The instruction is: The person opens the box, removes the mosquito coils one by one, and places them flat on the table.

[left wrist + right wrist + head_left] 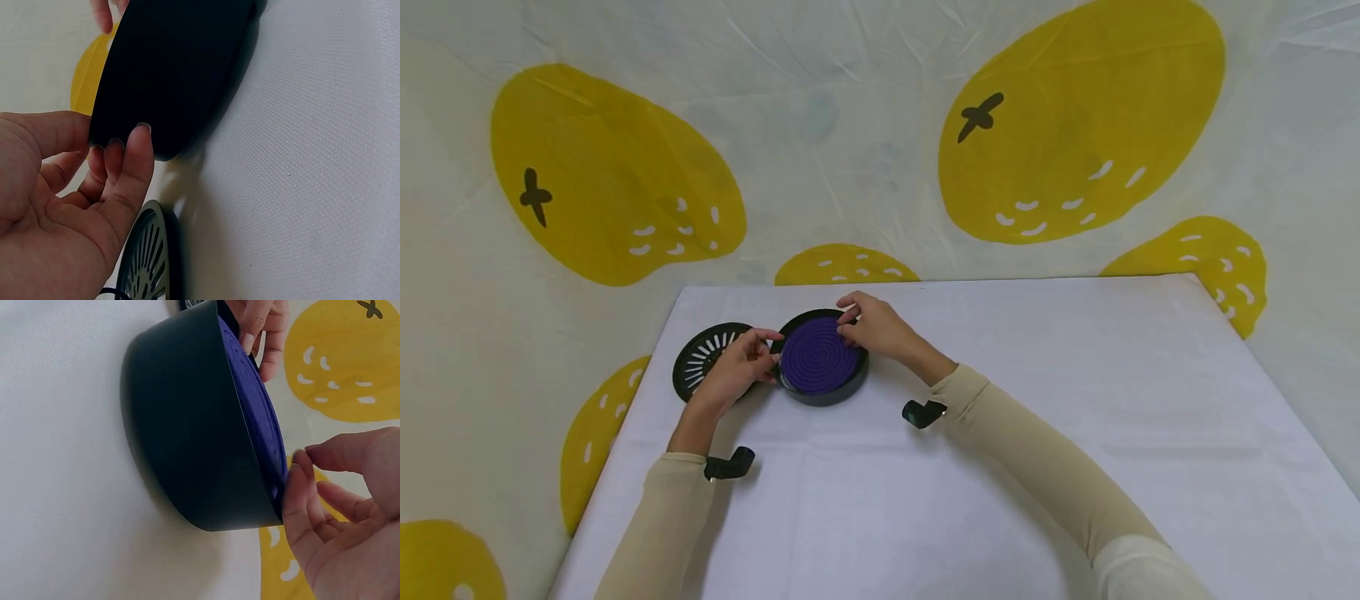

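Purple spiral-grooved flat disc (818, 354): inside the dark round deep-walled case (181, 419), left of frame centre
Left hand (736, 367): curled onto the case's side
Right hand (880, 327): fingertips at the disc's edge; pinching or not, I can't tell
Disc handling: light, stiff, brittle, I'd guess; grasp opposite outer edges

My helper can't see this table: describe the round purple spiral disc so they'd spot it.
On the white cloth-covered table, near the far edge, find the round black container. The round purple spiral disc sits at its open top; purple colour and coiled surface distinguish it from the round black slotted disc on the left.
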